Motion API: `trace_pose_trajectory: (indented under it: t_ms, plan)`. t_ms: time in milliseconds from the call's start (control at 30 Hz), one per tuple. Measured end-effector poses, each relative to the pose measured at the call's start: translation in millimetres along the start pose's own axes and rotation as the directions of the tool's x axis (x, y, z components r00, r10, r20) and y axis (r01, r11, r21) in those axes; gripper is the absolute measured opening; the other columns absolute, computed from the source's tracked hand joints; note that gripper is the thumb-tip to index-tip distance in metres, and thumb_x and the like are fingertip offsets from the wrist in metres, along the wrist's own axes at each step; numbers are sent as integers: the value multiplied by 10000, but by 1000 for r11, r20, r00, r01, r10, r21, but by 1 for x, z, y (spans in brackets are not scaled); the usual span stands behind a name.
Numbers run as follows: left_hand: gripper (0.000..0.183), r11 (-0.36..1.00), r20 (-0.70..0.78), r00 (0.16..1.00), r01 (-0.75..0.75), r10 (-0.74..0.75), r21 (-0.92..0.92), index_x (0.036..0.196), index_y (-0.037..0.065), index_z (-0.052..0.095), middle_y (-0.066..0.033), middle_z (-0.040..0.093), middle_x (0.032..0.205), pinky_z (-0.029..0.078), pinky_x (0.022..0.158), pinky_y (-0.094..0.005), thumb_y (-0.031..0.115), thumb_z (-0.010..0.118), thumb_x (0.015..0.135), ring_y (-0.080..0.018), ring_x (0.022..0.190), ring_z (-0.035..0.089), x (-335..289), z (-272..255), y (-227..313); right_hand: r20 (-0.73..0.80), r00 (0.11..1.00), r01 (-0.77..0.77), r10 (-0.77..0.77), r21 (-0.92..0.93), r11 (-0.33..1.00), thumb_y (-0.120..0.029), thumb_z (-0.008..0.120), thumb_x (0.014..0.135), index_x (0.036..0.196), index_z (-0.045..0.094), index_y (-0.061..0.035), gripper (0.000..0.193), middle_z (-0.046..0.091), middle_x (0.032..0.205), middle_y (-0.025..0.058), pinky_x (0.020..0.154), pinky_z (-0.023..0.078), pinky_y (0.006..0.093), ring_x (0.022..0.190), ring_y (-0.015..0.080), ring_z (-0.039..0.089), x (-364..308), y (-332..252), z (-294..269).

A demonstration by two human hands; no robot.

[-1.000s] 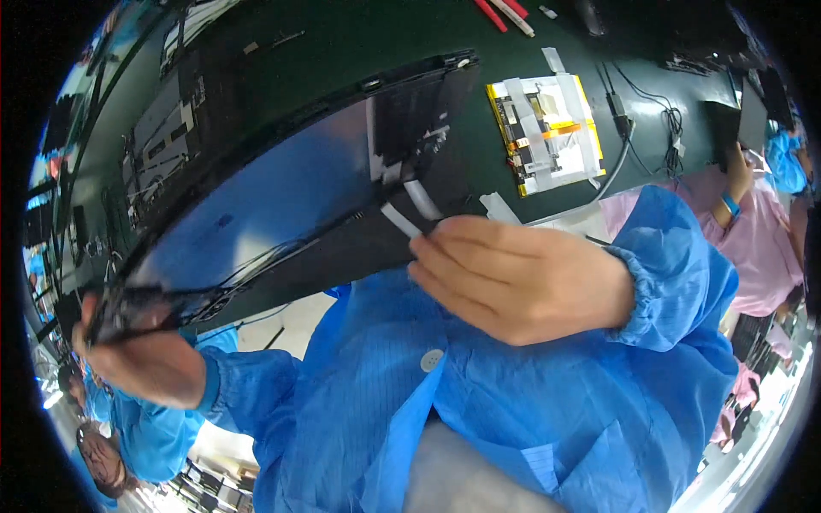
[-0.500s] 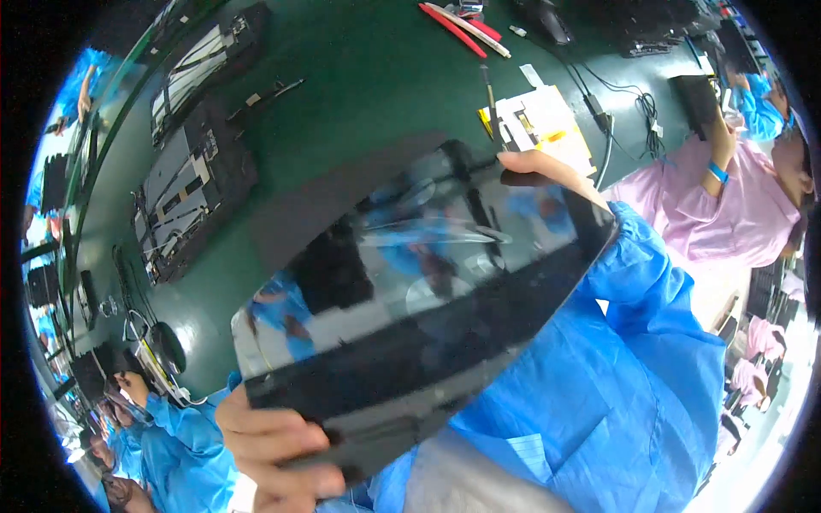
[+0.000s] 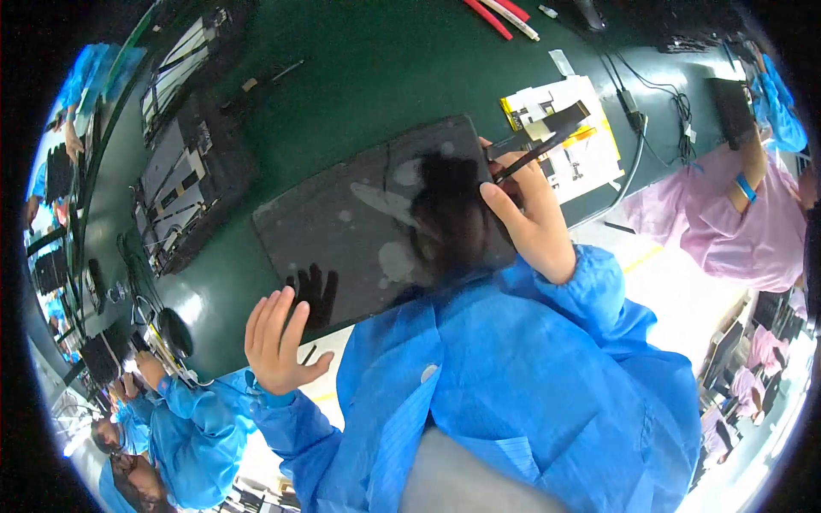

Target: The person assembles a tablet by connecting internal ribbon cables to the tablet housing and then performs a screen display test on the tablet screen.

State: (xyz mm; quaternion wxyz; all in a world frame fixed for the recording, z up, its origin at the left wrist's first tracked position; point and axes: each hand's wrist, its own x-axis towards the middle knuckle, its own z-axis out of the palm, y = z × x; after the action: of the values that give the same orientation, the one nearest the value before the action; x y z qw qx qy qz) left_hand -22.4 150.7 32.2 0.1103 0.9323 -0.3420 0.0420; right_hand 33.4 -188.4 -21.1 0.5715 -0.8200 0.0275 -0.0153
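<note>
A glossy black screen panel (image 3: 359, 222) lies face up at the near edge of the green table, with smudges and reflections on it. My left hand (image 3: 278, 342) is open beside its lower left corner, fingers spread and holding nothing. At the panel's right edge, my right hand (image 3: 534, 214) is closed, a narrow dark strip (image 3: 545, 152) running out between thumb and fingers. Whether that strip is a cable or a tool I cannot tell. Beyond it, a wider dark strip with a pale band (image 3: 537, 130) reaches over a white and yellow sheet (image 3: 603, 141).
Opened device housings (image 3: 175, 184) lie at the left of the green table (image 3: 359, 77). Red and white handled tools (image 3: 505, 19) are at the back. Black cables (image 3: 680, 107) coil at the right. Co-workers sit at the left and right, one in a pink sleeve (image 3: 693, 197).
The panel, held up and tilted in both hands before, now lies flat on the table. My left hand has let go and moved up; my right hand now grips the dark strip.
</note>
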Motion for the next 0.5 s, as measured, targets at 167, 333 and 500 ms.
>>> trace_pose_trajectory:
  t_ms: [167, 333, 500]
  plan:
    - [421, 977, 81, 984, 167, -158, -129, 1211, 32, 541, -179, 517, 1273, 306, 1036, -489, 258, 538, 855, -330, 1175, 497, 83, -21, 52, -127, 990, -45, 55, 79, 996, -95, 640, 830, 890, 595, 11, 130, 628, 674, 108, 564, 472, 267, 606, 166, 622, 7, 4, -9]
    - [281, 962, -46, 989, 129, -144, -239, 1138, 75, 596, -128, 565, 1204, 244, 1067, -493, 162, 493, 892, -283, 1171, 490, 212, 49, 79, -100, 990, -86, 97, 106, 991, -68, 634, 824, 893, 584, -12, 101, 633, 628, 81, 495, 477, 247, 532, 133, 626, 8, 5, -21]
    - [180, 887, -3, 999, 32, -37, -460, 977, 87, 637, -86, 634, 891, 253, 1063, -482, 212, 536, 896, -255, 959, 575, 249, 88, 85, -45, 978, -186, 202, 235, 954, -14, 660, 784, 1133, 488, -52, 392, 652, 728, 76, 515, 476, 229, 581, 112, 623, -5, 14, -42]
